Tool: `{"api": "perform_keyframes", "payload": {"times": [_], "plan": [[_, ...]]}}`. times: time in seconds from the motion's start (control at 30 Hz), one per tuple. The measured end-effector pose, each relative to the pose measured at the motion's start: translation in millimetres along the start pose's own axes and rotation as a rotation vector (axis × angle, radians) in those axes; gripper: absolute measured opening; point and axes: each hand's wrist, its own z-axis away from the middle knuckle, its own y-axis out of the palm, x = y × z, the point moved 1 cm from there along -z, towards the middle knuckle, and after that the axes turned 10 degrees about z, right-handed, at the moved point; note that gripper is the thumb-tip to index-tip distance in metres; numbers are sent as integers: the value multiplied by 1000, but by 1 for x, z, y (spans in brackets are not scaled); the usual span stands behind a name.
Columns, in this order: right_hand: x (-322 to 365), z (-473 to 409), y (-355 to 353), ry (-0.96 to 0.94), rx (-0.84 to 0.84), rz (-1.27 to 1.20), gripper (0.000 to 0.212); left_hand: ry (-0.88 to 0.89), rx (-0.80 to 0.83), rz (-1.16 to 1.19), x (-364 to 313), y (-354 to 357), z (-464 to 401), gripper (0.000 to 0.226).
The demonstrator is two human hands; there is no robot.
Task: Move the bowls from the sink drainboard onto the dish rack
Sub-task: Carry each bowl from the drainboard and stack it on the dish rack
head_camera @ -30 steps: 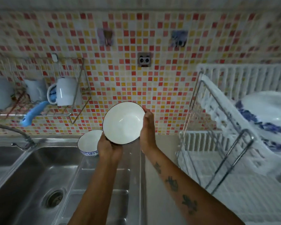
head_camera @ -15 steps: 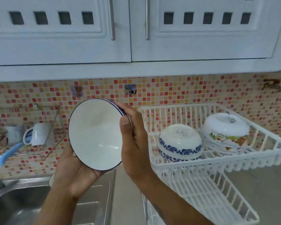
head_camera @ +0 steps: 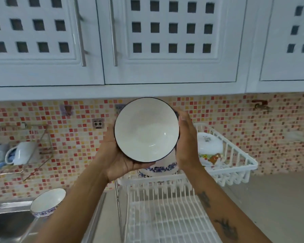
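Note:
A white bowl with a dark rim (head_camera: 146, 129) is tilted with its inside facing me, held above the upper tier of the white dish rack (head_camera: 235, 165). My left hand (head_camera: 116, 155) cups it from below and my right hand (head_camera: 187, 142) grips its right edge. Behind it on the rack an upturned blue-patterned bowl (head_camera: 158, 170) is mostly hidden, and an upturned flower-patterned bowl (head_camera: 210, 148) sits to its right. Another white bowl with blue pattern (head_camera: 47, 202) rests on the steel sink drainboard (head_camera: 11, 204) at the lower left.
The rack's lower tier (head_camera: 165, 220) lies under my right forearm. A wire wall shelf (head_camera: 42, 155) at the left holds a white mug (head_camera: 22, 152). White cupboards (head_camera: 165, 41) hang overhead. Grey counter (head_camera: 279, 199) stretches to the right.
Both hands have carried the bowl up and to the right, from above the drainboard to in front of the rack's upper tier. The view has swung up and right too.

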Motion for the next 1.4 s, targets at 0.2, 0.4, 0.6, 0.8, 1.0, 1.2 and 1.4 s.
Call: {"api": "perform_keyframes", "payload": {"times": [0.2,0.4,0.6,0.8,1.0,1.2,1.4], "plan": [[11,-28,-44,336,159,399,63,386,-105,-393,9,15,-22,72],[-10,-54,-61,682,294,303,82,743,-111,-925,23,5,-40,72],[-39,-57,-53,782,333,390,81,690,-147,-1037,38,-8,-57,82],[-58,-61,-48,814,369,452,52,689,-189,-1141,39,-18,-60,78],[-75,-51,-40,895,391,337,51,623,-200,-1233,42,-26,-60,82],[-79,-49,-40,880,446,511,47,532,-194,-1365,47,-30,-64,86],[-88,-49,-42,884,450,611,48,427,-172,-1451,49,-33,-68,88]]}}
